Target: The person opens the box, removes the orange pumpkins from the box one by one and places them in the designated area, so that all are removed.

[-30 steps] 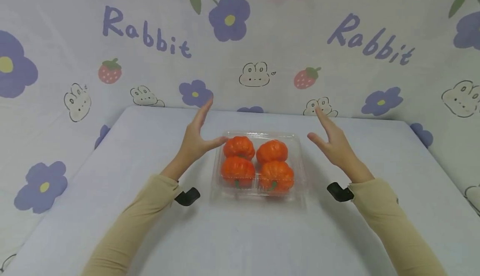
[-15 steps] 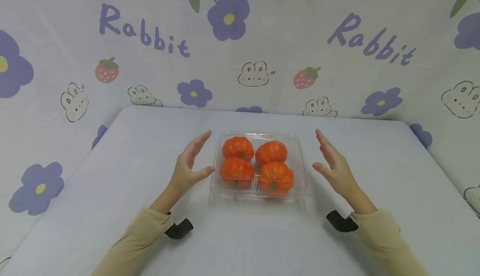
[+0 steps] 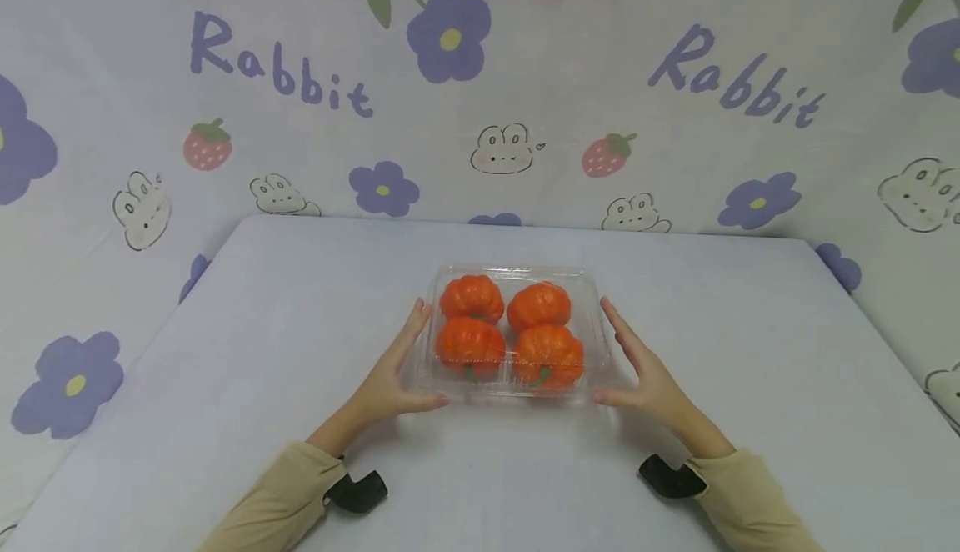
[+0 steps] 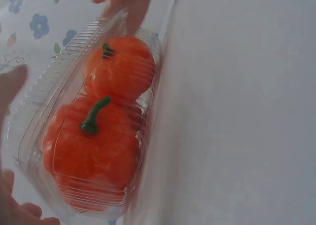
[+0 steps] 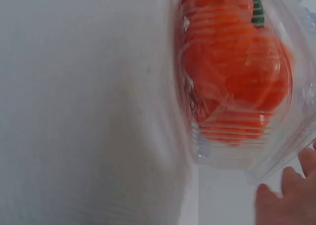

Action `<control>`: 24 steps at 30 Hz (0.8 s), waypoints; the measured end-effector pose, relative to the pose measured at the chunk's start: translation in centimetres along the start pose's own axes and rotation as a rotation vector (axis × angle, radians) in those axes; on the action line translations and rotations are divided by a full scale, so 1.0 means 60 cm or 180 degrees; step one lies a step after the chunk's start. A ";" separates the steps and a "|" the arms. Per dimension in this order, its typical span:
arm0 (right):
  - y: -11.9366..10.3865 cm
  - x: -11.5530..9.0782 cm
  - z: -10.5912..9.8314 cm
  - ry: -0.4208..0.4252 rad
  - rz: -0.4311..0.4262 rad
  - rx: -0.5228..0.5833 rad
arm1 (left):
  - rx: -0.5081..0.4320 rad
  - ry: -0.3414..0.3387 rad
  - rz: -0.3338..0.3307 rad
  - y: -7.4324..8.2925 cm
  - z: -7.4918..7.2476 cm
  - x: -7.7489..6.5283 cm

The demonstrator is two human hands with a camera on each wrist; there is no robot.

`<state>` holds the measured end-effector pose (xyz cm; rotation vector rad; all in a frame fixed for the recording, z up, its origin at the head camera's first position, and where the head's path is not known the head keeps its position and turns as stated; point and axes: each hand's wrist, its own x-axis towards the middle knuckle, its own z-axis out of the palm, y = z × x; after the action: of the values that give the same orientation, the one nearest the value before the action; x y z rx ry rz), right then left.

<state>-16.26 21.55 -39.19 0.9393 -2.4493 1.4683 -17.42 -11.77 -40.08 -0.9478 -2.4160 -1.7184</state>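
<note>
In the head view, a clear plastic clamshell box (image 3: 519,271) sits on the white table with several orange toy pumpkins (image 3: 548,353) inside. Green stems (image 4: 95,117) show through its ribbed wall in the left wrist view. My left hand (image 3: 385,383) is at the box's left side, thumb by the near left corner and fingers straight along the side. Mirroring it, my right hand (image 3: 654,381) is at the right side, thumb near the front right corner. Both hands look close to the box; in the right wrist view the fingers (image 5: 292,193) show a small gap from it.
The white table (image 3: 480,485) spreads around the box on all sides. Behind it hangs a patterned cloth (image 3: 540,77) with flowers, rabbits and strawberries. A black strap piece (image 3: 358,492) sits at the left wrist, and another (image 3: 671,477) at the right.
Both hands have come down and toward the person, then inward to the box's sides. Their thumbs are now by its near corners. The box stays in place.
</note>
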 end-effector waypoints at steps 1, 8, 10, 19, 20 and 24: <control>0.000 -0.001 0.003 -0.0056 0.0013 -0.0038 | 0.0002 -0.0033 -0.0121 -0.005 0.002 -0.002; 0.004 -0.011 0.021 -0.0130 0.0300 -0.0035 | -0.0398 -0.0159 -0.0547 -0.026 0.012 -0.007; 0.005 -0.012 0.023 -0.0108 0.0392 0.0013 | -0.0502 -0.0166 -0.0513 -0.026 0.014 -0.007; 0.014 -0.018 0.028 0.0011 0.0395 0.0130 | -0.0561 0.0027 -0.0365 -0.021 0.017 -0.010; 0.015 -0.019 0.029 0.0013 0.0373 0.0167 | -0.0565 0.0041 -0.0319 -0.021 0.018 -0.010; 0.021 -0.019 0.031 -0.0010 0.0298 0.0275 | -0.0443 0.0068 -0.0124 -0.025 0.017 -0.013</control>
<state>-15.74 20.91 -41.57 0.8532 -2.4817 1.6157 -17.19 -11.55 -42.03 -0.8962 -2.3432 -1.9213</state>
